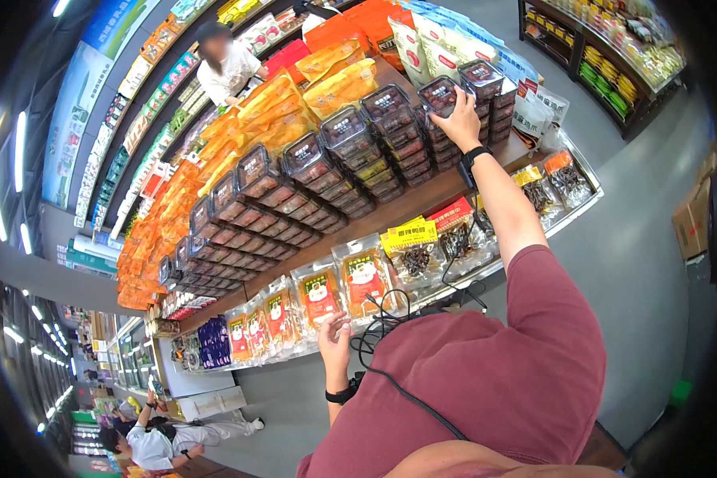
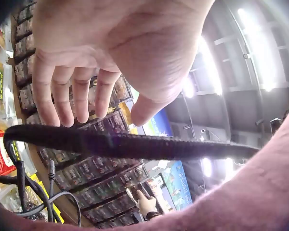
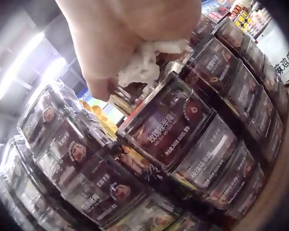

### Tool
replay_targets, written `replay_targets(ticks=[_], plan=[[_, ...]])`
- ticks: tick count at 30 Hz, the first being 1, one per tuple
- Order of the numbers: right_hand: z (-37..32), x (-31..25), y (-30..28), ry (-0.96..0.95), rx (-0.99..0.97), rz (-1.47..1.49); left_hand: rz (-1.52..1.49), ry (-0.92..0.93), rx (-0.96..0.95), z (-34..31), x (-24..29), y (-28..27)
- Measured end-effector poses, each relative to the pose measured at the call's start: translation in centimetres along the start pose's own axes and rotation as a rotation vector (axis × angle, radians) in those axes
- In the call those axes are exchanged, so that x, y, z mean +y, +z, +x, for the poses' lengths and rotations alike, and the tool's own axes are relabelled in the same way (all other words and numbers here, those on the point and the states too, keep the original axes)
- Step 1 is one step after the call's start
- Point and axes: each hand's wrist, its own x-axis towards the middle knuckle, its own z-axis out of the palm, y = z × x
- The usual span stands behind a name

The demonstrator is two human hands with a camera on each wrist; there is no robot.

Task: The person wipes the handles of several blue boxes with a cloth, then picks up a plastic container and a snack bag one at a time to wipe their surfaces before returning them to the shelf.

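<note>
At the far right of the row of stacks in the head view, my right hand rests on the top plastic box, dark with a clear lid. The right wrist view shows a crumpled white tissue in this hand, pressed against the lid edge of a box with a dark printed label. My left hand hangs near my waist, its fingers loosely bent and nothing in them. A black strap crosses in front of its fingertips in the left wrist view.
Orange bags stand behind the box stacks, white bags at the back right. Flat packs line the lower front shelf. Black cables dangle at my front. One person stands behind the display, another at lower left.
</note>
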Motion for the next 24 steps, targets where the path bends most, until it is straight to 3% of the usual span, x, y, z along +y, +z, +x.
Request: replay_targets(ticks=[4, 8, 11, 13, 15, 17, 18, 21, 24], plan=[[-0.7, -0.1, -0.8, -0.088, 0.096, 0.176, 0.011, 0.013, -0.018, 0.7, 0.9, 0.1], [-1.0, -0.1, -4.0, -0.093, 0.335, 0.342, 0.023, 0.018, -0.001, 1.3, 0.8, -0.3], [-3.4, -0.5, -8.1, 0.012, 0.285, 0.732, -0.073, -0.005, 0.031, 2.1, 1.8, -0.2], [-6.0, -1.0, -10.8, -0.02, 0.267, 0.764, -0.14, 0.016, 0.009, 2.9, 3.3, 0.1], [-9.4, -3.0, -13.6, -0.133, 0.188, 0.802, -0.12, 0.06, -0.052, 3.8, 5.2, 0.7], [-12.6, -6.0, -17.1, -0.321, 0.159, 0.573, -0.125, 0.085, -0.192, 5.1, 6.8, 1.2], [-14.4, -6.5, -17.5, -0.324, 0.05, 0.547, -0.14, 0.086, -0.246, 5.7, 7.6, 1.7], [-18.2, -9.6, -18.6, -0.574, -0.074, 0.556, -0.197, 0.071, -0.419, 6.9, 10.0, 3.4], [-21.4, -11.7, -18.6, -0.642, -0.206, 0.545, -0.316, 0.038, -0.623, 7.4, 10.2, 5.2]])
